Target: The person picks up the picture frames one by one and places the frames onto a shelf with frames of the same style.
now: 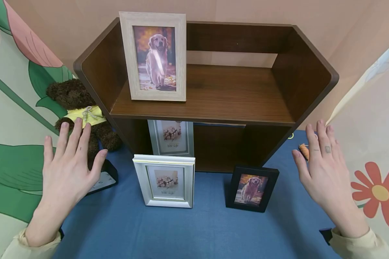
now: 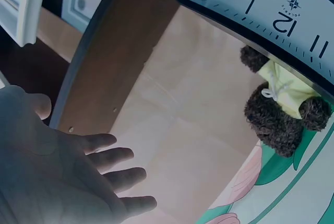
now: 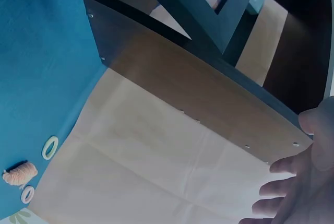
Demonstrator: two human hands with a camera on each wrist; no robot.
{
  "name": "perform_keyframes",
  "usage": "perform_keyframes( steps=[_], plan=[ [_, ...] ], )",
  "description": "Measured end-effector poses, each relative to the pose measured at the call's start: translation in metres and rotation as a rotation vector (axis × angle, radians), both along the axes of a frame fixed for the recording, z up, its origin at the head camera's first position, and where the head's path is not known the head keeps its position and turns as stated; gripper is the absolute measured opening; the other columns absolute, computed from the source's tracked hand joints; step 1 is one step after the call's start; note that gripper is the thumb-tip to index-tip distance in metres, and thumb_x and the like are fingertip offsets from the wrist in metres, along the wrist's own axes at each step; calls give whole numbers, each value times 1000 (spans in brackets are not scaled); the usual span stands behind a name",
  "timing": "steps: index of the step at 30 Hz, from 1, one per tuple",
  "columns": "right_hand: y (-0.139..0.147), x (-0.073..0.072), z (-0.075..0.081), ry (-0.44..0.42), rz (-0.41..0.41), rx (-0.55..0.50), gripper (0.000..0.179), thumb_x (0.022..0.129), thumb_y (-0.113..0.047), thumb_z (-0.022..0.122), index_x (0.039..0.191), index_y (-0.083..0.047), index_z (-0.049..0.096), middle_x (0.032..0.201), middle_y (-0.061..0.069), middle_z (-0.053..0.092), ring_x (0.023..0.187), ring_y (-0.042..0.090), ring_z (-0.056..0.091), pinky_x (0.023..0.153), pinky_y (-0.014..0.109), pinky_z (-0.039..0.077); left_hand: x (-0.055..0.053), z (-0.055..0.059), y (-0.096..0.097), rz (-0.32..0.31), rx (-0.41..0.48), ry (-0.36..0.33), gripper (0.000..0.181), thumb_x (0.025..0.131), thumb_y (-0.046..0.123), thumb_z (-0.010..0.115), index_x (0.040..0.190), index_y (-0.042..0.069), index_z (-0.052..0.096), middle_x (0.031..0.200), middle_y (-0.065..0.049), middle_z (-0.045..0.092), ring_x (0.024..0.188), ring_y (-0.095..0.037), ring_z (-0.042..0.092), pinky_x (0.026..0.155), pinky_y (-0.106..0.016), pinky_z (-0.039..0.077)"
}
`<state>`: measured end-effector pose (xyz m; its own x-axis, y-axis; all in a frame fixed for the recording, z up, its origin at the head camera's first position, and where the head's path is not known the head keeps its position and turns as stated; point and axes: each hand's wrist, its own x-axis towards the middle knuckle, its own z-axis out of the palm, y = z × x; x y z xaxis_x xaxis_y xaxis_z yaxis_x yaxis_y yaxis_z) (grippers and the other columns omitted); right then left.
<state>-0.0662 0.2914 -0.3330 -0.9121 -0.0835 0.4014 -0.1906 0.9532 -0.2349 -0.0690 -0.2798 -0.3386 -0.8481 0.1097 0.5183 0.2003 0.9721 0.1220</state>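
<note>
My left hand [image 1: 69, 172] is held up with fingers straight and slightly spread, holding nothing. In the head view it overlaps a brown teddy bear [image 1: 69, 95] in a yellow top and a dark-rimmed clock [image 1: 102, 181], whose numerals show in the left wrist view. On the right, my right hand [image 1: 330, 176] is likewise raised, palm down and empty, beside the shelf. Between the hands, a white picture frame [image 1: 163, 181] and a tilted black frame [image 1: 251, 189] with a dog photo stand on the blue cloth.
A dark brown two-tier shelf [image 1: 227, 93] stands at the back. Its upper board bears a large whitish frame [image 1: 126, 57] with a dog photo; a grey-blue frame [image 1: 171, 138] is on the lower level. Right of the shelf lie a peach-coloured thread bundle [image 3: 21, 174] and small rings [image 3: 50, 148].
</note>
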Motion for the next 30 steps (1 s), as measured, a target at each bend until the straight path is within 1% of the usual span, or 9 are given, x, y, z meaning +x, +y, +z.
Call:
perform_keyframes(
  steps=[11,18,20,24,25,26,27,28,30],
  plan=[
    [-1,4,-5,118,46,-53,74,112,-50,43,168,-3,30,176,20,19,162,42,15,129,57,17,0,-1,2,1,50,-53,71,114,51,34,167,4,35,176,-14,24,163,-34,15,128,-64,0],
    [-1,11,-10,173,67,-87,86,108,-70,34,166,-6,35,171,19,31,154,45,31,121,65,32,-5,-10,8,-88,275,-42,57,116,33,41,163,2,42,171,-19,34,158,-40,29,128,-65,6],
    [-1,13,-13,178,85,-110,87,107,-71,36,166,-7,36,170,18,33,150,47,36,109,70,43,-7,-14,10,-107,344,-35,55,117,30,42,163,1,42,169,-20,36,156,-43,33,129,-63,8],
    [2,17,-18,159,143,-196,80,108,-63,48,165,-9,38,170,16,35,146,47,39,100,75,45,-11,-19,17,-128,457,11,50,115,19,49,162,4,46,164,-18,46,147,-47,45,118,-68,32],
    [2,18,-20,146,160,-216,78,108,-60,52,165,-9,38,170,15,35,146,47,39,99,76,45,-12,-21,19,-135,483,26,48,114,14,51,161,5,48,162,-17,49,143,-48,49,117,-60,39],
    [3,19,-21,132,171,-237,74,108,-52,57,165,-10,38,171,14,34,144,48,41,104,75,44,-13,-22,21,-139,507,37,48,113,11,52,160,5,50,160,-17,52,139,-48,53,114,-50,46],
    [3,20,-22,120,182,-257,72,107,-45,62,165,-10,38,170,14,35,143,48,44,113,65,43,-15,-23,23,-140,527,41,47,112,8,53,159,6,51,158,-16,55,135,-47,57,109,-40,51],
    [3,21,-23,108,189,-268,71,105,-36,66,165,-11,38,170,14,35,140,49,47,117,54,43,-16,-25,25,-143,545,44,47,111,6,54,158,6,53,156,-16,57,133,-46,59,107,-28,51],
    [3,23,-25,90,198,-279,75,99,-22,73,165,-12,38,169,14,36,133,48,53,116,30,42,-18,-27,28,-146,587,31,47,110,3,56,158,6,54,155,-15,58,131,-45,62,99,-10,45]
  ],
)
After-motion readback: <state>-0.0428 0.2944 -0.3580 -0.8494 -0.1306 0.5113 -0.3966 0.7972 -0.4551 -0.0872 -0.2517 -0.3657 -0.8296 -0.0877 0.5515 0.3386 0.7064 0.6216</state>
